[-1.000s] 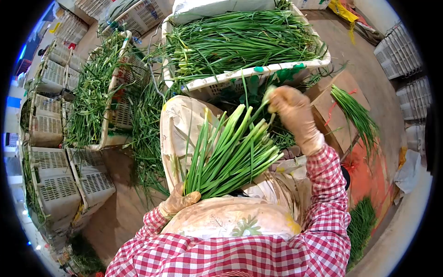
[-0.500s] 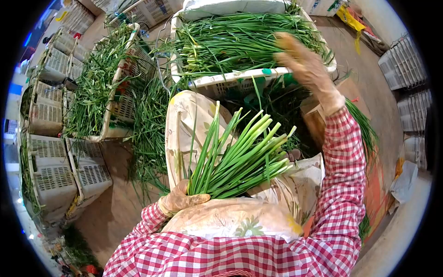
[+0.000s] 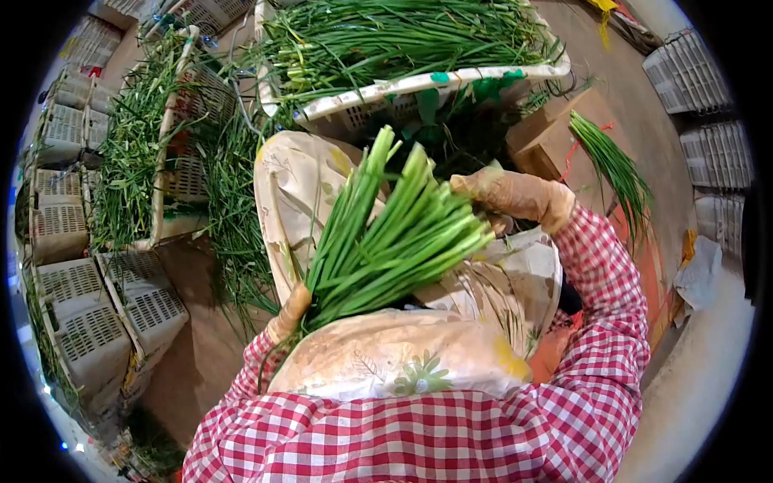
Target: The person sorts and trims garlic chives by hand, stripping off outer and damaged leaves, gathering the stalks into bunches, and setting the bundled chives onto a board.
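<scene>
My gloved left hand (image 3: 291,312) is wrapped round the lower part of a bunch of garlic chives (image 3: 378,241), held over my lap. The thick pale ends of the stalks point up and fan out to the right. My gloved right hand (image 3: 515,196) is at the upper right of the bunch, its fingertips together against the stalk ends. Whether it pinches a stalk there is blurred. A patterned pale apron (image 3: 386,358) covers my lap beneath the bunch.
A white crate (image 3: 386,87) heaped with chives stands in front. Another full crate (image 3: 165,153) is at the left, with loose greens (image 3: 241,209) beside it. A tied bundle (image 3: 612,173) lies at the right by a cardboard box (image 3: 547,133). Stacked baskets (image 3: 88,314) line the left side.
My right hand has come back from above the front crate to the stalk ends. The bunch has tilted and gathered closer in my left hand. The view has shifted.
</scene>
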{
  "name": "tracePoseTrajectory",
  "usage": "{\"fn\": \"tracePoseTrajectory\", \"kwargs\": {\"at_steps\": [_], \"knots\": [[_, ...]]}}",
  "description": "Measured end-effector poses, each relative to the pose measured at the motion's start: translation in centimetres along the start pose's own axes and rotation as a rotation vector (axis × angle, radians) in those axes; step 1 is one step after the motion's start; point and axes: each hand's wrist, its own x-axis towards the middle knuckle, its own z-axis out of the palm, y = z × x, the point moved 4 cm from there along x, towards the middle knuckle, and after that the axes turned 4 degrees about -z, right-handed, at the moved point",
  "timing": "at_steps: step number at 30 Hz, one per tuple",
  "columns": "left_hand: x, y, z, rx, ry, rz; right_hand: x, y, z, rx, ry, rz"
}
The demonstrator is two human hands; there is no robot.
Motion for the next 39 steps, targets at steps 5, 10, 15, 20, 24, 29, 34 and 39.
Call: {"fn": "tracePoseTrajectory", "kwargs": {"at_steps": [5,10,15,20,24,29,34,39], "knots": [[2.4,3.0,1.8,-0.01,-0.226,-0.08,0.4,-0.2,0.7,0.029,0.332,-0.419],[2.2,3.8,2.0,-0.253,-0.077,-0.232,-0.4,-1.4,-0.6,0.449,0.303,-0.414],[1.6,-1.0,-0.5,-0.638,0.013,-0.124,-7.7,-0.7,-2.8,0.717,0.83,-0.928],[1.5,-1.1,-0.7,-0.614,0.071,-0.073,-7.4,3.2,-5.1,0.048,1.306,-0.406],[0.6,-1.1,-1.5,-0.445,0.206,-0.121,-3.6,2.5,0.5,-0.416,1.152,-0.464],[0.6,-0.9,-1.3,-0.288,0.299,-0.106,0.3,-1.7,7.5,0.281,0.511,-0.317],[-0.2,-1.0,-1.8,-0.355,0.186,-0.088,-2.5,-1.4,4.6,0.351,0.737,-0.548],[0.5,0.4,0.6,-0.667,0.136,-0.08,-6.3,2.1,-1.1,-1.065,1.529,-0.032]]}}
